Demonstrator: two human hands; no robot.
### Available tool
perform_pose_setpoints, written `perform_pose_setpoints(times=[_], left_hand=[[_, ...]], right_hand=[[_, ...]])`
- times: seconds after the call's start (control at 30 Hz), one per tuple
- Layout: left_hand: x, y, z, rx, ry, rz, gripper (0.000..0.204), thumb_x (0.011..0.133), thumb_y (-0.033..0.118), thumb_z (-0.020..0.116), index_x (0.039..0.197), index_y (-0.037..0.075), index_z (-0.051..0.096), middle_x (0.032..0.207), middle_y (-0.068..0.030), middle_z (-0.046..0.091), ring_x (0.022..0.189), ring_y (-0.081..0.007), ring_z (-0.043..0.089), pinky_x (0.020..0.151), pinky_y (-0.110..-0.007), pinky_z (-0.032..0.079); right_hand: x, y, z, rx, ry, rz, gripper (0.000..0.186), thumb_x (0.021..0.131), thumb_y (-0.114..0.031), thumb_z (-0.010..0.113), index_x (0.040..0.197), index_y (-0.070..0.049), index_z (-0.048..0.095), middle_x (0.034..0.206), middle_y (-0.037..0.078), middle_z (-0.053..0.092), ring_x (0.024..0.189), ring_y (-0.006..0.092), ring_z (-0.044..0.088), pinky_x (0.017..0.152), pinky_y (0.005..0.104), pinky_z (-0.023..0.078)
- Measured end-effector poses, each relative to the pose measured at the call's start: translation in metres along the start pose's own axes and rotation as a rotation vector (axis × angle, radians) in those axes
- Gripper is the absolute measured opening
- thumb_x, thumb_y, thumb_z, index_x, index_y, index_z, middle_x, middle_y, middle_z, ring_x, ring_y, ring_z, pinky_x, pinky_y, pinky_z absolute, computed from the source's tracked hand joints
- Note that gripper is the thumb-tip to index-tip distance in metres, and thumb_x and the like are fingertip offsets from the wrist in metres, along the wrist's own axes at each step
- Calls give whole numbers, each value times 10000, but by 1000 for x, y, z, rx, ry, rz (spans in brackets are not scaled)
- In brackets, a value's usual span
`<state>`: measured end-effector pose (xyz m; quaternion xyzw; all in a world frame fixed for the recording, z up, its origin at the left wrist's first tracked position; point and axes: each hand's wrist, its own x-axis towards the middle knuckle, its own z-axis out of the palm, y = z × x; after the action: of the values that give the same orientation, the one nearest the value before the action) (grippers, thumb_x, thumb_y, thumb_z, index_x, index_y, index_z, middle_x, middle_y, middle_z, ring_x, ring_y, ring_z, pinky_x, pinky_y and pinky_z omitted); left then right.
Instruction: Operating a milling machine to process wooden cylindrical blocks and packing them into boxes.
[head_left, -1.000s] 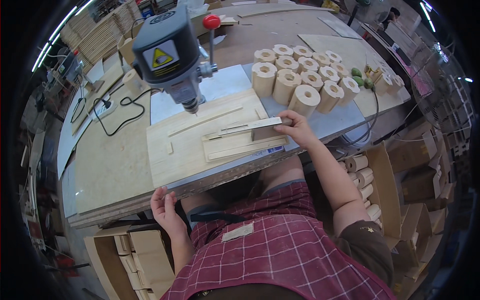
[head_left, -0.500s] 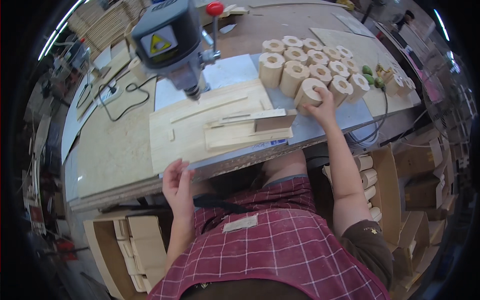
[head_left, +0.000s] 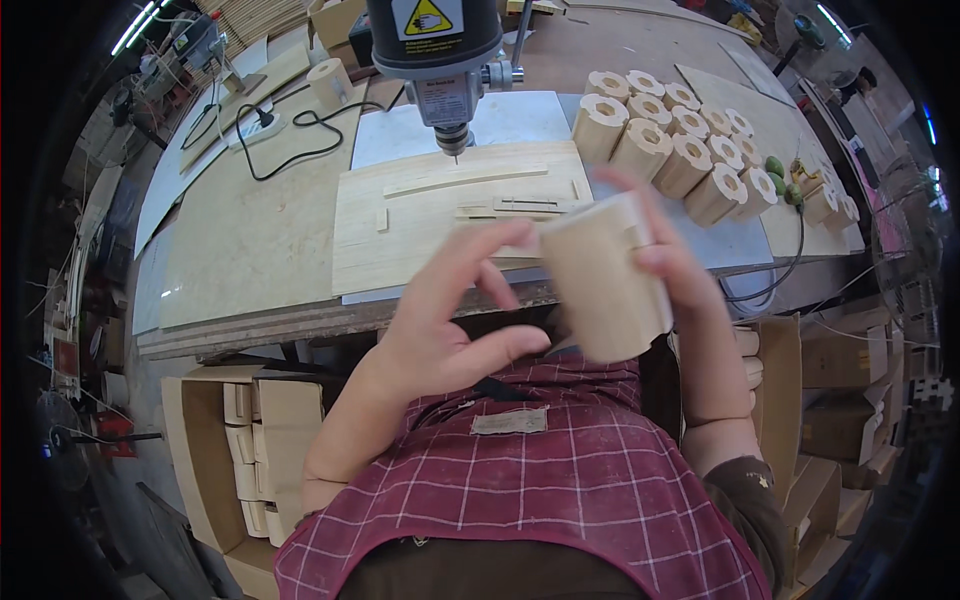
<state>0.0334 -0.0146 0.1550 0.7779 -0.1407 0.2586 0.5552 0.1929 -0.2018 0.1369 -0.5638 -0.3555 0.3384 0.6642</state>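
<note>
A pale wooden cylinder [head_left: 605, 285] is gripped in my right hand [head_left: 675, 250], lifted in front of my apron at the table's near edge and blurred by motion. My left hand [head_left: 450, 310] is close beside it on the left, thumb and fingers spread, holding nothing. Behind them lies a plywood board [head_left: 400, 230] with thin wooden strips fixed on it. The drill press [head_left: 440, 60] stands over this board, its bit pointing down at the far part. Several similar cylinders with holes in their tops [head_left: 685, 160] stand grouped at the right.
An open cardboard box [head_left: 200, 470] holding wooden pieces sits below left; another box [head_left: 778, 400] is at my right. A power strip [head_left: 258, 128] with a black cable lies on the left of the table. Green round fruits [head_left: 776, 178] lie beyond the cylinders.
My right hand has taken a cylinder from the front of the group and brought it toward my body. My left hand has risen and moved right, toward the cylinder.
</note>
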Motion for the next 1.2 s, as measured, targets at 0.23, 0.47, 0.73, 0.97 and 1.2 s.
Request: perform_pose_setpoints(times=[0.23,0.47,0.73,0.97,1.2], left_hand=[[-31,-17,-15,19,-5,-326,729,570,163,807,1210,104,464,912,-21,467,494,-43,376,466,-165,345],[-52,-41,-14,-509,-12,-672,750,665,50,741,1311,99,363,997,-23,529,746,-43,514,584,-174,412],[-59,-66,-19,-521,307,-518,755,715,-19,669,1350,47,267,1068,-81,563,948,-121,541,807,-237,437],[-37,-105,-33,-286,455,-493,743,750,-10,638,1366,58,229,1070,-85,547,927,-130,547,791,-240,440],[-35,-131,-38,-237,342,-527,741,749,-22,636,1366,91,243,1043,-91,552,902,-124,546,779,-237,442]], right_hand=[[32,34,27,238,-391,448,694,732,-335,510,1336,-70,296,1243,143,434,1100,207,456,921,295,354],[50,43,40,-9,-488,694,647,787,-395,497,1318,-57,350,1199,121,492,1073,178,481,870,275,393],[21,25,-6,-148,-48,147,301,882,-222,514,1129,-50,529,1091,48,536,932,109,501,743,216,421],[6,44,-60,-966,483,-271,358,745,-136,651,1081,-70,548,1095,76,518,1016,193,462,825,298,391],[14,80,-65,-731,338,-23,292,713,-64,671,978,-32,554,961,80,505,863,197,500,767,279,416]])
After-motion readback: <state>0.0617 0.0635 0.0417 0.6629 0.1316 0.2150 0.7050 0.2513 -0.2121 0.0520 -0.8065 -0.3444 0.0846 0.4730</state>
